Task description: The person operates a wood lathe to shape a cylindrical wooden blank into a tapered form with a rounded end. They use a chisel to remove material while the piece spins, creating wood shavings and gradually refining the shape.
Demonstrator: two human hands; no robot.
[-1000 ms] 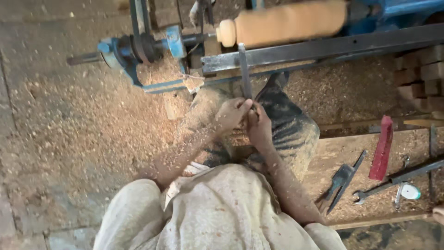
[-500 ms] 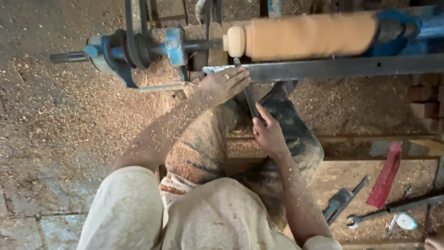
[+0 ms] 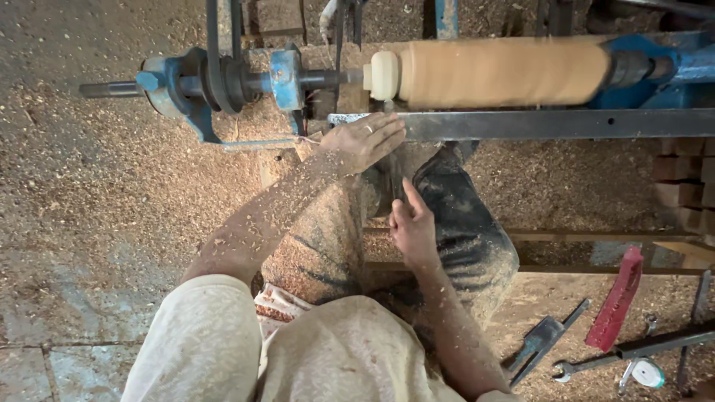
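A: Where the long wooden cylinder is mounted, its axis is seen running left to right across the top of the view, carried between the blue headstock and the blue tailstock end; the surface is blurred, so spin is judged likely.

B: Just below it, the grey steel rest bar is laid parallel. The sawdust-covered floor lies open to the left; bricks crowd the right edge.

A: The left hand is noted nearer the cylinder, touching the bar's left end, below the pale end cap; fingers are spread, nothing clasped.

B: The right hand is held lower, over the knees, apparently curled around a dark tool shaft; the grip is partly hidden, so it cannot be told for sure.

A: A red-handled tool and wrenches are left well apart, lower right.
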